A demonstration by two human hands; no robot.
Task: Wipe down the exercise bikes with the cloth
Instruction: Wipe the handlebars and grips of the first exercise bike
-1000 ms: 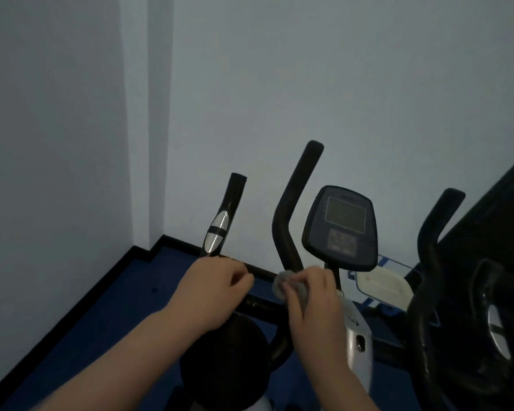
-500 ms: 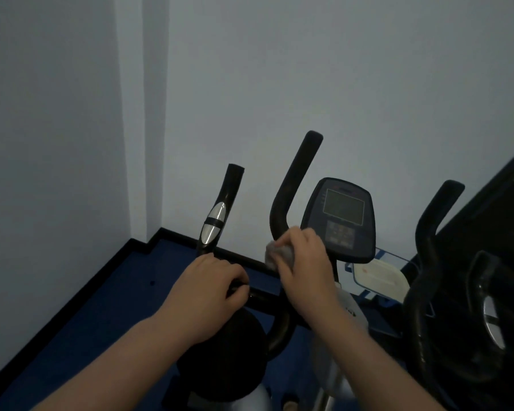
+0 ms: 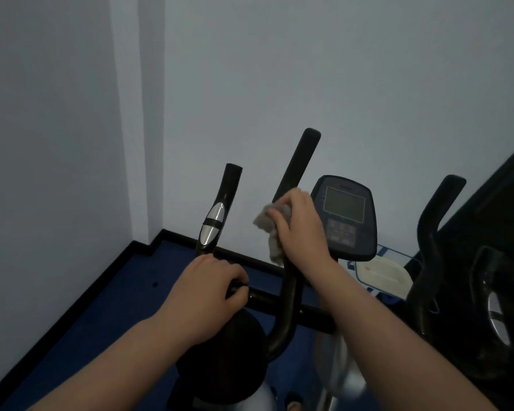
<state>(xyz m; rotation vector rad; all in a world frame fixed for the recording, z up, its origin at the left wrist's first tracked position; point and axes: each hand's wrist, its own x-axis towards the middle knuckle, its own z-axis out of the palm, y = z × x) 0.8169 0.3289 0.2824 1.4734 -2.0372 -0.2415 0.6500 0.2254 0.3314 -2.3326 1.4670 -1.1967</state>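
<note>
A black exercise bike stands in front of me with a curved upright handlebar (image 3: 298, 161) and a console (image 3: 343, 216) with a grey screen to its right. My right hand (image 3: 301, 229) grips a crumpled grey cloth (image 3: 269, 229) wrapped against the middle of that handlebar. My left hand (image 3: 208, 295) grips the horizontal bar (image 3: 267, 301) at the base of a shorter handle with a silver sensor (image 3: 212, 222). The black seat (image 3: 235, 351) lies under my left wrist.
A second bike's black handlebar (image 3: 436, 215) and frame (image 3: 487, 307) stand close at the right. White walls meet in a corner at the left, above a blue floor (image 3: 101, 307) with black skirting. A white container (image 3: 382, 274) sits behind the console.
My right hand slid the cloth up the curved handlebar, from near its base to beside the console. My left hand has stayed on the horizontal bar.
</note>
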